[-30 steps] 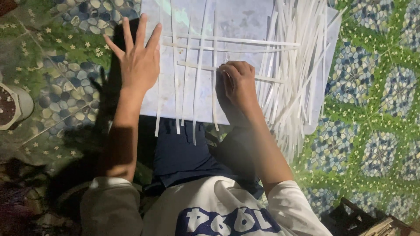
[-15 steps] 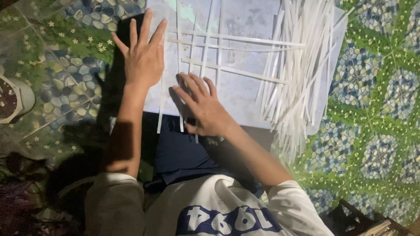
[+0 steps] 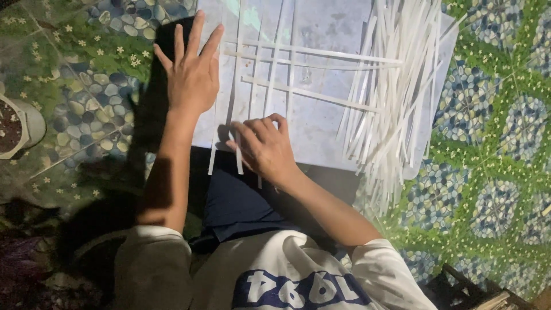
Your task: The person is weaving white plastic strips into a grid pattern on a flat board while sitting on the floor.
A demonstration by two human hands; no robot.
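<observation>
A pale grey sheet [image 3: 333,126] lies on the floor in front of me. On it, several thin white strips [image 3: 287,74] are laid upright and crosswise, partly interlaced. My left hand [image 3: 192,74] rests flat with fingers spread on the sheet's left edge, pressing the outer strips. My right hand [image 3: 264,146] is at the near edge of the sheet, fingers curled over the lower ends of the upright strips; whether it pinches one I cannot tell.
A loose heap of white strips [image 3: 396,97] lies along the right side of the sheet. The floor [image 3: 493,172] has a green and blue pebble pattern. A pale plant pot [image 3: 26,123] stands at the far left. Dark basket edge [image 3: 470,290] at bottom right.
My right hand has moved from the middle of the strips down and left to their lower ends at the near edge. The left hand has stayed flat in place.
</observation>
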